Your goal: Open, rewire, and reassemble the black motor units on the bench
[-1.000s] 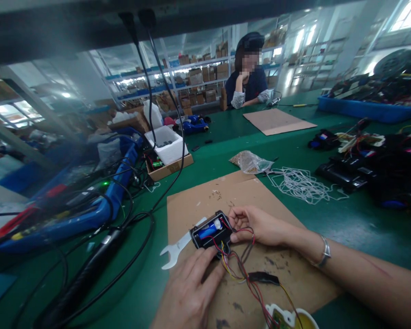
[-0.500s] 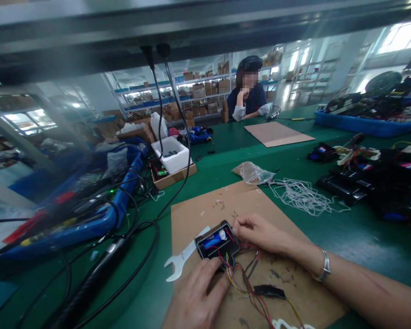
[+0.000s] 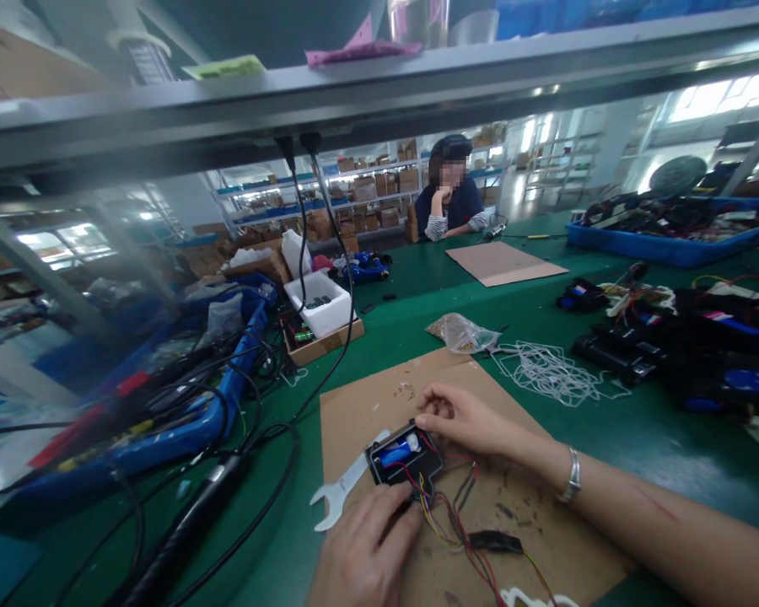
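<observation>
Metal shelving [image 3: 271, 187] stacked with cardboard boxes [image 3: 389, 179] fills the far side, with bright windows [image 3: 708, 101] at right.

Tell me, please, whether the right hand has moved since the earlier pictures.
Yes, the right hand has moved slightly toward the far edge of the cardboard sheet.

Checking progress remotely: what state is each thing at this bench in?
Black plastic battery case, open, blue cell inside.
Left hand, touching the case.
Right hand, fingertips on the case.
Steel open-end wrench, flat, partly under the case.
White cord, loose, tangled.
Clear plastic bag, slumped, holding brown granules.
</observation>
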`<state>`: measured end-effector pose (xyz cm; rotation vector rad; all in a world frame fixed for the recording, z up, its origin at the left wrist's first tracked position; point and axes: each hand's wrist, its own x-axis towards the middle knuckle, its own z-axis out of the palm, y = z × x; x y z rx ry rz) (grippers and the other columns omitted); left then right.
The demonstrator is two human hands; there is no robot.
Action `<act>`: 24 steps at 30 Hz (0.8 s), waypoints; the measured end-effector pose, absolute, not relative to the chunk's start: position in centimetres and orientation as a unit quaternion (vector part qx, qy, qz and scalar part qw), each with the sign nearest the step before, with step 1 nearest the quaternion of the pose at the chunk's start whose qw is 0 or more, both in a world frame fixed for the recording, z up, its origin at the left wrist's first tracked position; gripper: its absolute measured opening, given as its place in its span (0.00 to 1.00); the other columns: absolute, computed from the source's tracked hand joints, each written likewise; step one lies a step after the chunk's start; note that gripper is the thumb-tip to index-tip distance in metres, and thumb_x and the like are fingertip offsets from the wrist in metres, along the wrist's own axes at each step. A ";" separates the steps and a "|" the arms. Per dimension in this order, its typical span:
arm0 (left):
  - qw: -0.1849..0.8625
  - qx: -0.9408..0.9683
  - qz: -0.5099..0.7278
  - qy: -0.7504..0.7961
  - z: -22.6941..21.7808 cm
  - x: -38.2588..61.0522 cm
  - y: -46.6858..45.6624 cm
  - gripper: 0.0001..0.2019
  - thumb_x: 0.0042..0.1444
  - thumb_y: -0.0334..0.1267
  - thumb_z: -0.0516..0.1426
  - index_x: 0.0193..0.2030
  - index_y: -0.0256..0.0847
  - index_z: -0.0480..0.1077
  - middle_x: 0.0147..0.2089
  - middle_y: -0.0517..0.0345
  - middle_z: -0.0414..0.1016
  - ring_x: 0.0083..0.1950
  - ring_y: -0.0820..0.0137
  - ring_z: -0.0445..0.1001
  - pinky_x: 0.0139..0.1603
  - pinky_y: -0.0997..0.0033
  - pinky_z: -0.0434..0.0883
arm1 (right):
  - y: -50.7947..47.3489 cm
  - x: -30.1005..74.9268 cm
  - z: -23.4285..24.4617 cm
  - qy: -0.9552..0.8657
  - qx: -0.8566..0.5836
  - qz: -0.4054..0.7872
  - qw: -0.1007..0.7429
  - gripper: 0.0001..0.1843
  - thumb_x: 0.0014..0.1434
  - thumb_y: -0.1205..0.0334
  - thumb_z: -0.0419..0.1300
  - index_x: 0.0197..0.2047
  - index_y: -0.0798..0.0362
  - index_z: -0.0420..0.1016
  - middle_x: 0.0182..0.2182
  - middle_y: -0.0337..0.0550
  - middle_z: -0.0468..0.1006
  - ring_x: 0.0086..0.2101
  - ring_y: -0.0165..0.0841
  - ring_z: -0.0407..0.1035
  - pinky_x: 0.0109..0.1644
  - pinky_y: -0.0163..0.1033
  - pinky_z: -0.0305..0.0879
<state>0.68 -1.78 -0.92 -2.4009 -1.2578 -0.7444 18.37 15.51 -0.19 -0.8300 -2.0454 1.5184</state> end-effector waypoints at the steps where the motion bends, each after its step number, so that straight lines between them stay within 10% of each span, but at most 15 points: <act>1: 0.152 -0.836 -0.284 -0.445 -0.8 0.4 -1.8 0.15 0.60 0.26 0.47 0.47 0.38 0.71 0.44 0.49 0.78 0.44 0.67 0.78 0.40 0.72 0.76 | 15.6 18.1 -0.3 -0.742 -0.293 0.553 0.241 0.18 0.52 0.49 0.64 0.37 0.56 0.72 0.28 0.40 0.73 0.27 0.29 0.64 0.30 0.33 0.59; 6: -0.054 -0.663 -0.423 -0.615 0.3 0.2 0.6 0.13 0.61 0.35 0.52 0.51 0.44 0.70 0.54 0.51 0.73 0.56 0.62 0.70 0.57 0.60 0.67 | 15.3 16.9 -1.5 -0.718 -0.275 0.580 0.269 0.19 0.55 0.47 0.60 0.30 0.56 0.71 0.24 0.39 0.71 0.25 0.29 0.64 0.29 0.34 0.60; 10: -0.204 -0.579 -0.436 -0.658 0.0 1.0 3.5 0.13 0.61 0.47 0.52 0.40 0.42 0.73 0.38 0.56 0.77 0.41 0.64 0.75 0.43 0.67 0.71 | 14.8 16.5 -2.1 -0.703 -0.284 0.580 0.298 0.16 0.55 0.49 0.61 0.29 0.56 0.70 0.24 0.37 0.70 0.26 0.29 0.64 0.30 0.33 0.59; 19: -0.213 -0.538 -0.488 -0.653 -1.5 1.9 3.8 0.15 0.61 0.48 0.53 0.35 0.40 0.72 0.33 0.58 0.76 0.36 0.65 0.74 0.37 0.70 0.68 | 14.4 17.1 -1.8 -0.703 -0.324 0.552 0.309 0.18 0.55 0.46 0.59 0.33 0.55 0.70 0.27 0.39 0.72 0.27 0.31 0.66 0.30 0.35 0.62; 24: -0.170 -0.491 -0.573 -0.634 -2.2 1.3 3.9 0.14 0.62 0.47 0.50 0.47 0.41 0.66 0.49 0.52 0.71 0.53 0.63 0.70 0.55 0.64 0.64 | 10.3 23.3 0.7 -0.701 -0.442 0.451 0.332 0.20 0.63 0.43 0.47 0.36 0.51 0.65 0.32 0.42 0.70 0.35 0.36 0.64 0.40 0.42 0.61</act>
